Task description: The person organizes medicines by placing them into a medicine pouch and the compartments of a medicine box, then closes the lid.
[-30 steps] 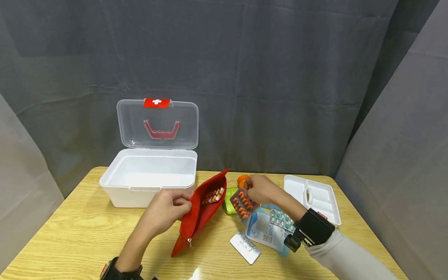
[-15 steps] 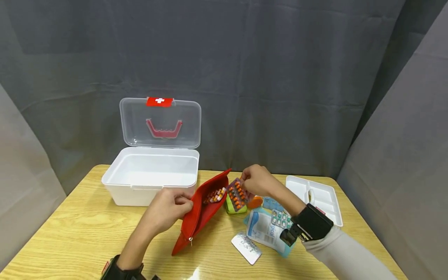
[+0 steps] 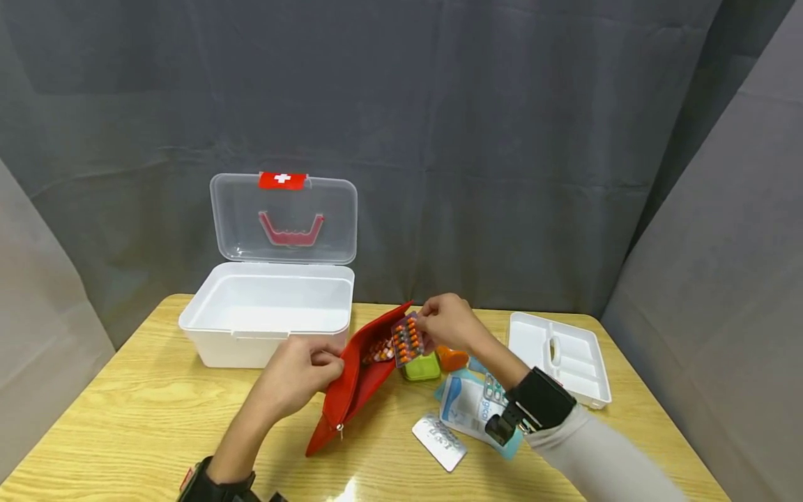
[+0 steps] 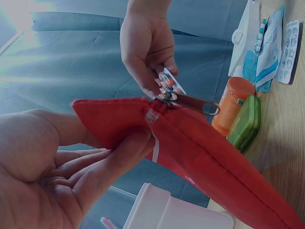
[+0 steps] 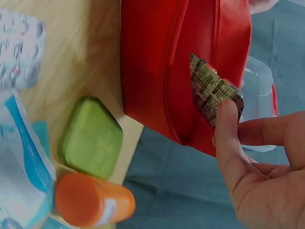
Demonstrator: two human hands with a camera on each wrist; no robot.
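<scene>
The left hand (image 3: 300, 376), in the lower middle of the head view, is pinching the near edge of a red zip pouch (image 3: 357, 387) between thumb and curled fingers (image 4: 119, 152), holding its mouth open. The pouch is standing tilted on the wooden worktop (image 3: 125, 411), its lower corner with the zip pull resting on the wood and its open top pointing up towards the centre of the frame. Orange and yellow capsules are showing inside the opening.

The right hand (image 3: 447, 324), just right of centre, is pinching a blister pack of orange capsules (image 3: 406, 339) between thumb and fingertips (image 5: 224, 119), and the pack is sitting at the pouch mouth with its lower end just inside the opening. In the right wrist view the printed foil back of the pack is lying against the red fabric.

Just below the right hand, a green tin (image 3: 422, 367) and an orange pill bottle (image 3: 452, 358) are lying side by side on the worktop. Lower right of them a blue-and-white sachet (image 3: 467, 413) is lying with a green-pill blister strip (image 3: 492, 390) on it, and a silver blister strip (image 3: 439, 440) is lying just to its left.

In the left half of the frame a white first-aid box (image 3: 266, 317) is standing with its clear lid (image 3: 284, 219) raised upright. A white divided tray (image 3: 558, 357) is sitting at the right edge of the worktop.
</scene>
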